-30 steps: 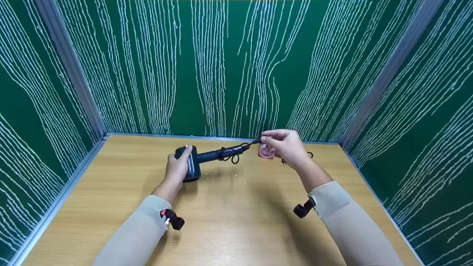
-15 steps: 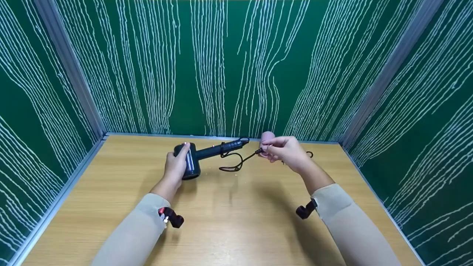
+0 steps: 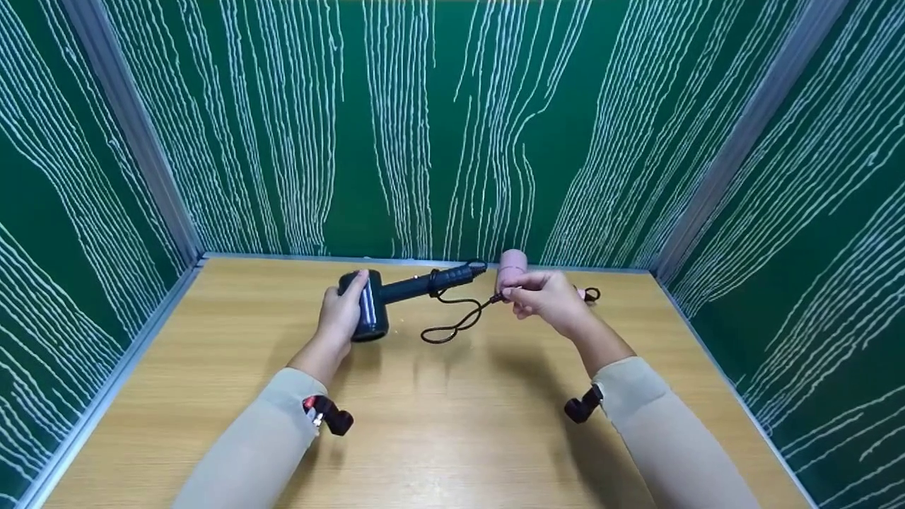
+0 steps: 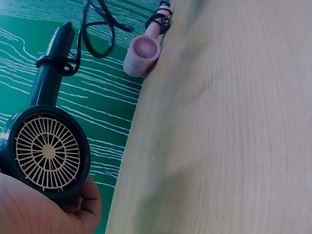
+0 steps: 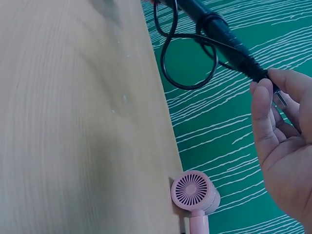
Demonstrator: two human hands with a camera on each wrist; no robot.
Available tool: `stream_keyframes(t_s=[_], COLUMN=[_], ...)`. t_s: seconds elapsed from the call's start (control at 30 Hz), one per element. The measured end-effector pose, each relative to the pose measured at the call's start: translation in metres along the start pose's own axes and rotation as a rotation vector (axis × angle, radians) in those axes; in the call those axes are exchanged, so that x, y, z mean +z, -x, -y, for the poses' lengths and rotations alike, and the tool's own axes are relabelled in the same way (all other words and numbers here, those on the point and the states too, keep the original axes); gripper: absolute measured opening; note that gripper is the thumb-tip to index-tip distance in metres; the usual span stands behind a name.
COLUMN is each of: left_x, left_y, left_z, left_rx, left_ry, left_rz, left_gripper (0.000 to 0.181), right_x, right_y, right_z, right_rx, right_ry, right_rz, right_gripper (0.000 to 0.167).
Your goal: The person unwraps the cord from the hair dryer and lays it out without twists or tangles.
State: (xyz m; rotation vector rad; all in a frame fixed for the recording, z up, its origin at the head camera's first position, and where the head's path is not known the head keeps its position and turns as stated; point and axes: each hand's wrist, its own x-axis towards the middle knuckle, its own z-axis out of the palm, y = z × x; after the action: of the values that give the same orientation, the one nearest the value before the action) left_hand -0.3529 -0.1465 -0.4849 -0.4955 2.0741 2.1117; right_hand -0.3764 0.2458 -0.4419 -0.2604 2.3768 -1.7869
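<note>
My left hand [image 3: 339,314] grips the barrel of a dark green hair dryer [image 3: 410,288], whose handle points right and slightly up above the table. In the left wrist view the dryer's round grille [image 4: 48,151] faces the camera. A black cord [image 3: 459,300] wraps round the handle and hangs in a loose loop. My right hand [image 3: 551,300] pinches the cord's end between thumb and fingertips; the right wrist view shows a metal-tipped plug [image 5: 280,99] there. Behind that hand lies a pink hair dryer [image 3: 512,265], partly hidden in the head view.
The pink dryer has its own black cord [image 3: 592,295] near its handle, close to the back edge of the wooden table [image 3: 452,424]. Green walls [image 3: 396,127] with white wavy lines stand behind and at both sides, joined by grey metal posts [image 3: 735,155].
My right hand has moved slightly down and right with the cord's end. More cord has come loose from the handle and hangs in a larger loop. My left hand keeps its grip.
</note>
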Motion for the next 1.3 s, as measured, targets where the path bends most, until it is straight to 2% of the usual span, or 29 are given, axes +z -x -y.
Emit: stream_keyframes(t_s=[0.23,0.37,0.5,0.7,0.97,1.3], left_x=[-0.005,-0.008,-0.009,-0.009,-0.012,-0.009], left_y=[0.002,0.004,0.005,0.007,0.009,0.009], left_z=[-0.004,-0.006,-0.005,-0.006,-0.006,-0.004], left_rx=[-0.006,-0.010,0.008,0.033,0.010,0.031], left_ry=[-0.013,-0.017,-0.016,-0.031,-0.042,-0.036], left_rz=[0.006,0.005,0.013,0.038,0.085,0.115], left_gripper=[0.109,0.108,0.107,0.110,0.112,0.099], right_x=[-0.001,-0.002,-0.003,-0.004,-0.006,-0.007], right_y=[-0.001,-0.002,-0.004,-0.007,-0.012,-0.016], right_z=[-0.009,-0.014,-0.018,-0.022,-0.023,-0.017], right_rx=[0.039,0.047,0.041,0.059,0.055,0.059], right_ry=[0.012,0.018,-0.005,0.005,0.013,0.084], right_rz=[-0.030,-0.039,-0.035,-0.056,-0.094,-0.112], right_gripper=[0.028,0.034,0.034,0.035,0.033,0.030])
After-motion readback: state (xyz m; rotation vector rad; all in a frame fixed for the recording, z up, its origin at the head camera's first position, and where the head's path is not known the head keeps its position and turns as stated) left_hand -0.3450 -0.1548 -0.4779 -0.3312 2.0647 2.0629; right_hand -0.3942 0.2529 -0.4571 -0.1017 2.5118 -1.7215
